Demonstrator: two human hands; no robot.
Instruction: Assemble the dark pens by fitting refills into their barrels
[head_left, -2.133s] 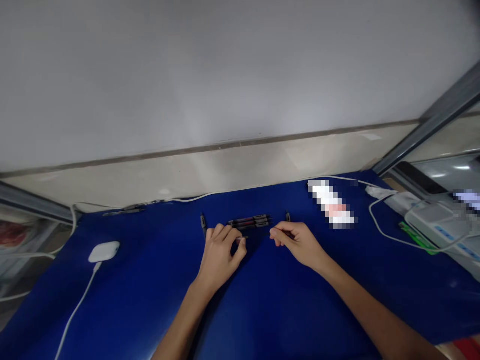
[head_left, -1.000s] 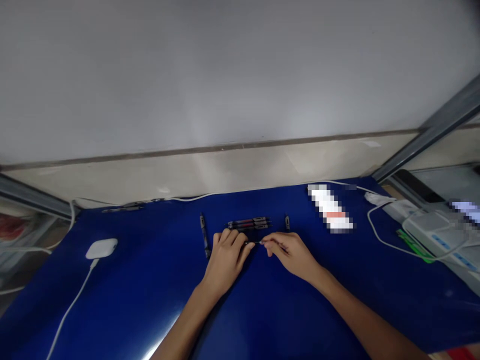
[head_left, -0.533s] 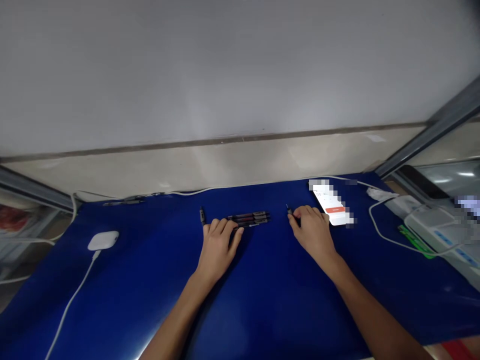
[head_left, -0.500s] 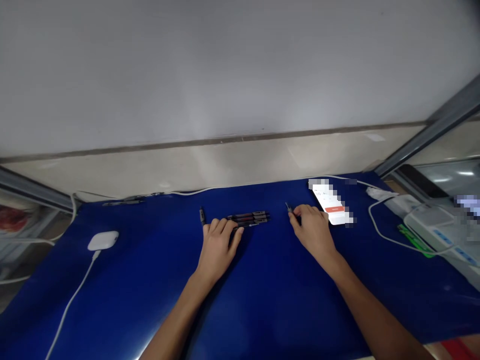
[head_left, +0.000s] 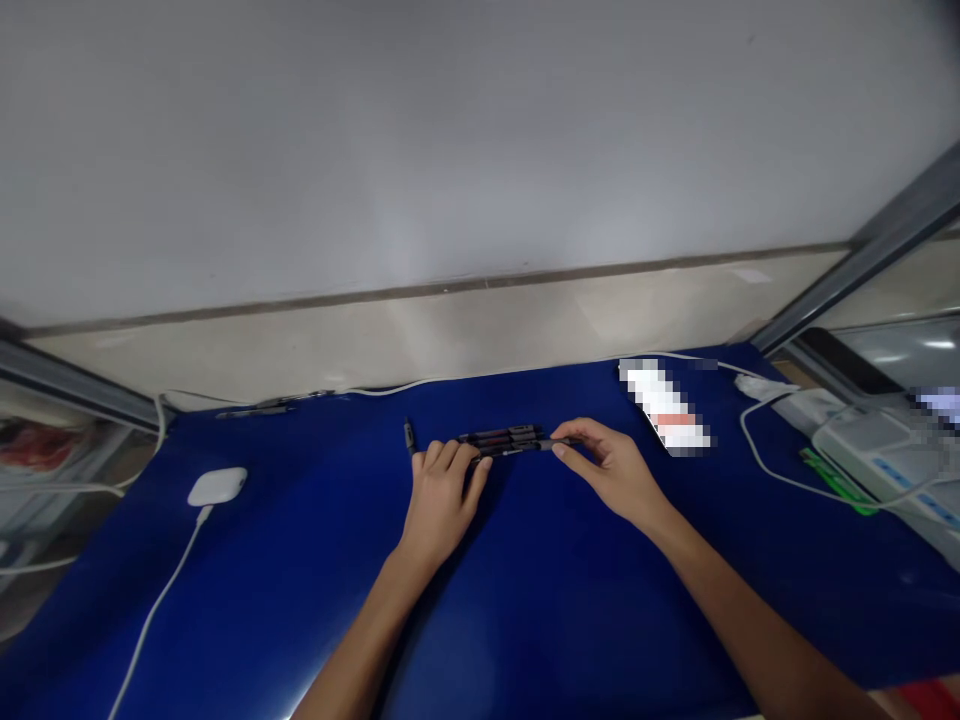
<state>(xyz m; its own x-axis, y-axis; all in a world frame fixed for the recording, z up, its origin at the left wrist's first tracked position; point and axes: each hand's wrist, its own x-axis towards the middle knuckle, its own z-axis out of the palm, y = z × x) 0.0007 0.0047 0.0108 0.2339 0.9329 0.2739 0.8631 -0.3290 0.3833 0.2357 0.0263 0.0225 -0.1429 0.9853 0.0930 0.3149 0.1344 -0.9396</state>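
Observation:
My left hand (head_left: 441,495) is closed on a dark pen (head_left: 506,452) lying low over the table, its thin end pointing right. My right hand (head_left: 611,470) pinches a dark pen cap (head_left: 551,444) between thumb and fingers, and the cap meets the pen's right end. How far it covers the tip is too small to tell. Just behind, several dark capped pens (head_left: 499,436) lie side by side, partly hidden by my left fingers. A short dark piece with a clip (head_left: 409,435), perhaps another cap, stands out beyond my left knuckles.
On the blue table (head_left: 480,620) a white earphone case (head_left: 217,486) with a cable lies left. A lit phone (head_left: 664,408) lies beyond my right hand. To the right are a white power strip (head_left: 874,465) and a green packet (head_left: 836,482). Thin pens (head_left: 259,410) lie near the wall.
My right hand has moved left from beside the phone, bringing the cap to the pen's end. My left hand stays about where it was, still holding the pen.

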